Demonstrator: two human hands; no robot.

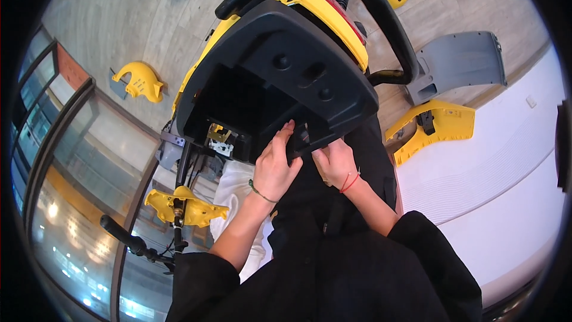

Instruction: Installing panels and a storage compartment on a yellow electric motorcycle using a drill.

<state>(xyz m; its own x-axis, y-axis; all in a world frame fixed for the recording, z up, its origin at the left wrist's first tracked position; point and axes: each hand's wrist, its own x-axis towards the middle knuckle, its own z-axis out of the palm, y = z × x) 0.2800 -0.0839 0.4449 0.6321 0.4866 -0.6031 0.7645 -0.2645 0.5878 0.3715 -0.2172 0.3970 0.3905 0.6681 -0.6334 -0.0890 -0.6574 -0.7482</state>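
Observation:
A black plastic storage bucket [286, 30] sits in the yellow-panelled rear body of a partly stripped scooter in front of me. My left hand [275, 166] reaches over its near edge, fingers stretched against the inner wall beside a small opening and thumb apart. Just to the right, my right hand [338, 162] is curled at the underside of the near edge. Its fingertips are mostly hidden there, and what they hold cannot be made out. Through a gap in the bucket's left side shows a metal latch bracket [220, 145].
A black grab rail [393, 30] curves round the scooter's rear. Yellow panels [441, 125] and a grey panel [462, 62] lie on the right; a yellow cover [142, 81] lies on the floor at left. The handlebar [128, 235] juts out at lower left near glass doors [77, 185].

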